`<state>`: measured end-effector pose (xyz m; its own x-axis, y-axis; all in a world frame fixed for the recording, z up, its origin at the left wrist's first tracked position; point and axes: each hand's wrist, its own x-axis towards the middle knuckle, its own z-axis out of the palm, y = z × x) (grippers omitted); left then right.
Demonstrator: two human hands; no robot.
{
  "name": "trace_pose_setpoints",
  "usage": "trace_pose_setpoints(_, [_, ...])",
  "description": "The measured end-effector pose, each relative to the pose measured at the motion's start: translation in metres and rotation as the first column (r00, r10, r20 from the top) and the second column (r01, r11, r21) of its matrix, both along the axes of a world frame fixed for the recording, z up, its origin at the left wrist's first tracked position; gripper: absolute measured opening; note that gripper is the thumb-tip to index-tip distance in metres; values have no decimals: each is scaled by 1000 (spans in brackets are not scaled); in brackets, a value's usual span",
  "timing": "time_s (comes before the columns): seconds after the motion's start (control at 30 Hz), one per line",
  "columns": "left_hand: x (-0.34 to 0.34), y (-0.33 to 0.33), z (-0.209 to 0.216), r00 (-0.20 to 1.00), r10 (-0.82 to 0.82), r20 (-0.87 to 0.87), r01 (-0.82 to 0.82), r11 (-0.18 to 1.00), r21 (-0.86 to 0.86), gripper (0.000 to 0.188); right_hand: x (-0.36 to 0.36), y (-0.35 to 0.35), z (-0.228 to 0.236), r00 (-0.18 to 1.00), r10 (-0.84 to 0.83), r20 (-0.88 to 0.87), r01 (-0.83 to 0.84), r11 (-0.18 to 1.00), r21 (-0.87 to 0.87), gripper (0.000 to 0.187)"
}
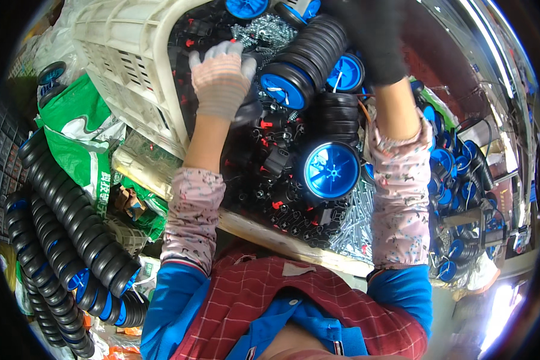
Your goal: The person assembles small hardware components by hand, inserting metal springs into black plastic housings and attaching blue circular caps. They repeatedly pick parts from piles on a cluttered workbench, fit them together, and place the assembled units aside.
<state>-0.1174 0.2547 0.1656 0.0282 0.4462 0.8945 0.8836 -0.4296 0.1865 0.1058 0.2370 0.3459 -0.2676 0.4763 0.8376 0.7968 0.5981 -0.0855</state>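
My left hand (220,81), in a striped glove with grey fingertips, is over a pile of black plastic parts with red pieces beside the white crate. Its fingers are spread, and I see nothing held in them. My right hand (369,42) wears a black glove and is smeared by motion at the upper right; its fingers cannot be made out. Between the hands lies a stack of black wheels with blue hubs (312,54). Small metal hardware (269,33) is heaped behind it. Nearer me are black clips with red tabs (276,159) and a blue-hubbed wheel (332,170).
The white plastic crate (126,57) stands at the left, with a green bag (78,126) beyond it. Long stacks of black wheels (72,210) lie at the lower left. Metal pins (357,225) lie by the table's pale front edge (294,243). More blue-hubbed wheels (456,174) are heaped at right.
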Motion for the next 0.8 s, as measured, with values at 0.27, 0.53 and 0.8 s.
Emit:
trace_pose_setpoints(0.27, [-11, -34, -22, 997, -72, 25, 63, 964, 257, 17, -52, 22, -217, 540, -73, 838, 84, 996, 33, 19])
trace_pose_setpoints(0.53, [0, -102, -56, 973, -230, -31, 229, 973, -31, 21, -38, 49, -242, 548, -211, 809, 26, 972, 235, 17])
trace_pose_setpoints(0.8, [29, -76, -15, 927, -267, -264, 217, 955, -204, 52, -23, 9, -136, 989, 128, 69, -125, 991, -56, 31])
